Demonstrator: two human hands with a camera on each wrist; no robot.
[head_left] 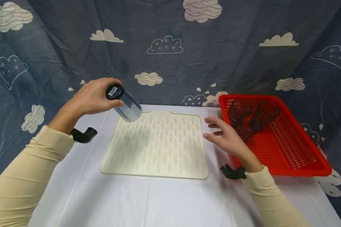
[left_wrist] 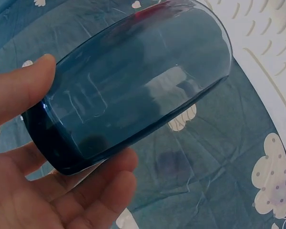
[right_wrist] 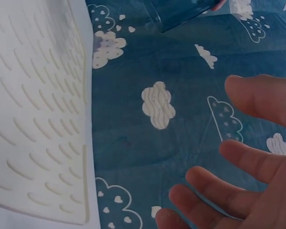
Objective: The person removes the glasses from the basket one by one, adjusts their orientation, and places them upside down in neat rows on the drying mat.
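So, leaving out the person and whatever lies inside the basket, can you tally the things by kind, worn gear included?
Blue glass, in the left hand: 1
Cream ribbed mat: 1
Red basket: 1
Black wrist-worn devices: 2
Total: 5

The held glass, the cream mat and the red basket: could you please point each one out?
Held glass (left_wrist: 133,95): left wrist view, on its transparent side wall.
Cream mat (head_left: 162,144): head view, on its middle.
Red basket (head_left: 275,149): head view, on its bare floor.
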